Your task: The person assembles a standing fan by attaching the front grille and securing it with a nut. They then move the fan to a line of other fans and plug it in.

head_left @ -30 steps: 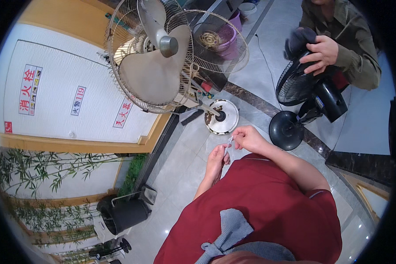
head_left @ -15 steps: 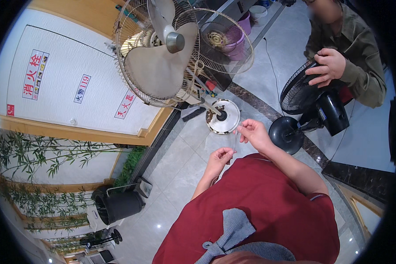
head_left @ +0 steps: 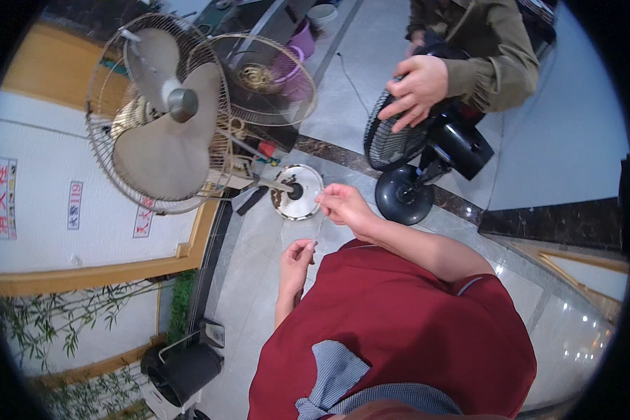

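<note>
My left hand [head_left: 297, 262] is closed in a pinch, thumb against forefinger, in front of my red top. My right hand [head_left: 346, 208] pinches too, a little higher and to the right. A faint thin line seems to run between the two hands; what it is, I cannot make out. Just beyond them stands an old pedestal fan, with a round, rust-chipped white base [head_left: 308, 208] and large grey-white blades [head_left: 164, 154] showing. Its wire front grille [head_left: 280, 115] hangs off to the right of the rear cage. Neither hand touches the fan.
At the upper right, a co-worker's hand [head_left: 421, 87] rests on a black fan [head_left: 462, 147] with a round base. Purple buckets [head_left: 301, 38] stand at the back. A black bin [head_left: 192, 371] and a dustpan [head_left: 212, 333] are lower left, near a white panelled wall.
My view has turned, so the scene sits further left. Both my hands keep their pinch, at about the same spacing. The co-worker's hand stays on the black fan.
</note>
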`<control>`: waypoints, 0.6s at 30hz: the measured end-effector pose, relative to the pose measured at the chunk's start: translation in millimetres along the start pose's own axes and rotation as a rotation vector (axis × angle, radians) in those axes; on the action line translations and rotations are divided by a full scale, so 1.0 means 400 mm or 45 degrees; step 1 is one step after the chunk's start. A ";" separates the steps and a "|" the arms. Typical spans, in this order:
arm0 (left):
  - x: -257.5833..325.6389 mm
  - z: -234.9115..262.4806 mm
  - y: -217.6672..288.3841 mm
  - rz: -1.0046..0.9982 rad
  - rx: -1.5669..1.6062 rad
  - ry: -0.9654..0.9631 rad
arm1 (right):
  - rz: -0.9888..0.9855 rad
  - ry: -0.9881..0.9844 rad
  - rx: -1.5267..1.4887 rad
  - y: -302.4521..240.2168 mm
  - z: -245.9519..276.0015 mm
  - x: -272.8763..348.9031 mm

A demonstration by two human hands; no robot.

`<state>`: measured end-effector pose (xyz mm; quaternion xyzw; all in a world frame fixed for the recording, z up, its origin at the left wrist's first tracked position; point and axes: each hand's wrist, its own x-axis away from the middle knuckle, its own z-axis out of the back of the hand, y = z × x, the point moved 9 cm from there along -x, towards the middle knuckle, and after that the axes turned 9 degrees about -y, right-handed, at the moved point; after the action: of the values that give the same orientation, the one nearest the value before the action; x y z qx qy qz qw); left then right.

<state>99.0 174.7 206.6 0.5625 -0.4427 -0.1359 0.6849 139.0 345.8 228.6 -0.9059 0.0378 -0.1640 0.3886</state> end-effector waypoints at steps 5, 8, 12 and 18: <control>0.005 0.001 -0.014 0.027 -0.017 0.016 | -0.046 0.080 0.071 0.015 0.041 0.025; 0.000 -0.001 -0.022 0.024 -0.021 0.015 | -0.077 0.121 0.100 0.030 0.064 0.038; -0.011 -0.008 -0.036 0.059 0.000 -0.001 | -0.082 0.112 0.096 0.039 0.067 0.046; -0.015 0.023 -0.009 0.029 0.024 0.139 | -0.017 0.161 0.012 0.018 0.075 0.051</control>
<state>89.6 171.5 200.4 0.5704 -0.4124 -0.0930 0.7042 168.3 357.5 209.7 -0.8922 0.0555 -0.2236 0.3884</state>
